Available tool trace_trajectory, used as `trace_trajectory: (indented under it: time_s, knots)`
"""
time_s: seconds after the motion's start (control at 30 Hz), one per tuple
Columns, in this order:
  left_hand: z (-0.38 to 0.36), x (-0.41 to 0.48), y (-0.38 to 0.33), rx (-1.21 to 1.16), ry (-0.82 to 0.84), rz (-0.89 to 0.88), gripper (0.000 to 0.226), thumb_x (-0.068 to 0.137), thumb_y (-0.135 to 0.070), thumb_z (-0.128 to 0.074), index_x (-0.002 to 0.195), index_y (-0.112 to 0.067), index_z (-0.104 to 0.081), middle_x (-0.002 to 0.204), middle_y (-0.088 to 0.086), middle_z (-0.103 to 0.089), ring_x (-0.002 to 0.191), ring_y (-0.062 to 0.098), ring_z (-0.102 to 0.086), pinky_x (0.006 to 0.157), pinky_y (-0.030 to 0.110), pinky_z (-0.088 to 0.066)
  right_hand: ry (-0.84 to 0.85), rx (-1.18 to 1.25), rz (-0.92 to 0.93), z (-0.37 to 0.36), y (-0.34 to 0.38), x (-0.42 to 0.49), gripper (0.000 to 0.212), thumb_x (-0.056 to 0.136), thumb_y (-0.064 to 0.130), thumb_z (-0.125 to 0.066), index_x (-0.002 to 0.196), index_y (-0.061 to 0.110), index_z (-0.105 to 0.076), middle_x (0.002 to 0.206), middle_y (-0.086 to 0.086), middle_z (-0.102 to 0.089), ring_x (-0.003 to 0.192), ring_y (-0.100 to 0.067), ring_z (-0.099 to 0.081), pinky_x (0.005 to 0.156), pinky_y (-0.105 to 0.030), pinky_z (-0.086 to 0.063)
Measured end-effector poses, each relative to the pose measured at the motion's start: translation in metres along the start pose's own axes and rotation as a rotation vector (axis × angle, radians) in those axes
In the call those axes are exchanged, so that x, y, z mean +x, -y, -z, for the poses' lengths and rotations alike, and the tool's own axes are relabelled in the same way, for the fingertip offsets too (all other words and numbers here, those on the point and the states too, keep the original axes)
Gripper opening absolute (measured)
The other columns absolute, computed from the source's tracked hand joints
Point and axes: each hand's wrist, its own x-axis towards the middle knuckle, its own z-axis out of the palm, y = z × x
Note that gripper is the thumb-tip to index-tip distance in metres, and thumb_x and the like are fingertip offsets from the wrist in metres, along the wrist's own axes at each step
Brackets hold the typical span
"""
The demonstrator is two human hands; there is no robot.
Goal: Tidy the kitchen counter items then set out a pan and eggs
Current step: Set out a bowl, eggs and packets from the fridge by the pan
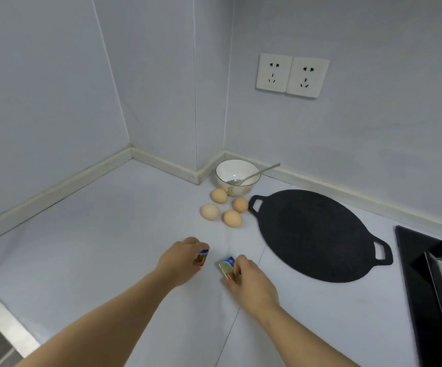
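The pan (pixel 312 234), flat, black and round with two loop handles, is lying on the counter (pixel 108 234) beside four tan eggs (pixel 232 218). Both are sitting beyond the hands, untouched. The left hand (pixel 180 260) is pinching a small packet (pixel 201 257). The right hand (pixel 251 284) is gripping a second packet (pixel 227 268).

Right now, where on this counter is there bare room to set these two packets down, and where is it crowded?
The widest bare patch of counter lies left of the eggs and the left hand, out to the wall. A narrower strip runs between the eggs and the right hand. Crowded: the corner with bowl, eggs and pan.
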Motion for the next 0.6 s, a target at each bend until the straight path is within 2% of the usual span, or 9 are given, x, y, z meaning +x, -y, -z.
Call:
trace_trajectory:
  time_s: [0.1,0.27,0.47,0.6]
  knots:
    - [-0.006,0.012,0.000,-0.003,-0.008,0.035,0.047,0.091,-0.013,-0.048,0.136,-0.028,-0.044,0.138,-0.005,-0.042,0.120,0.022,-0.044,0.092,0.029,-0.043,-0.029,-0.025,0.001,0.003,-0.006,0.016,0.019,0.091,0.028,-0.050,0.088,0.021,-0.033,0.107,0.001,-0.054,0.084,-0.016,-0.044,0.068,-0.030,-0.039]
    - [-0.006,0.034,0.002,-0.014,-0.044,0.043,0.049,0.091,-0.010,-0.045,0.136,-0.028,-0.043,0.138,-0.004,-0.042,0.121,0.024,-0.040,0.097,0.029,-0.040,-0.041,0.012,-0.023,0.001,-0.008,0.044,0.014,0.088,0.015,-0.049,0.087,0.020,-0.036,0.108,-0.001,-0.055,0.096,-0.021,-0.052,0.071,-0.031,-0.043]
    - [-0.002,0.058,0.002,0.019,-0.051,0.056,0.047,0.093,-0.015,-0.045,0.138,-0.029,-0.040,0.140,-0.007,-0.041,0.126,0.022,-0.037,0.101,0.028,-0.037,-0.062,0.030,0.006,0.002,-0.007,0.075,0.015,0.089,0.015,-0.050,0.087,0.020,-0.036,0.097,0.004,-0.047,0.089,-0.017,-0.046,0.066,-0.027,-0.038]
    - [0.002,0.068,0.001,-0.106,0.001,0.069,0.058,0.088,-0.014,-0.054,0.142,-0.028,-0.036,0.147,-0.006,-0.032,0.132,0.022,-0.032,0.106,0.027,-0.031,-0.062,0.107,0.025,0.001,-0.006,0.085,0.017,0.086,0.018,-0.056,0.088,0.021,-0.040,0.107,0.004,-0.049,0.095,-0.019,-0.051,0.068,-0.027,-0.040]
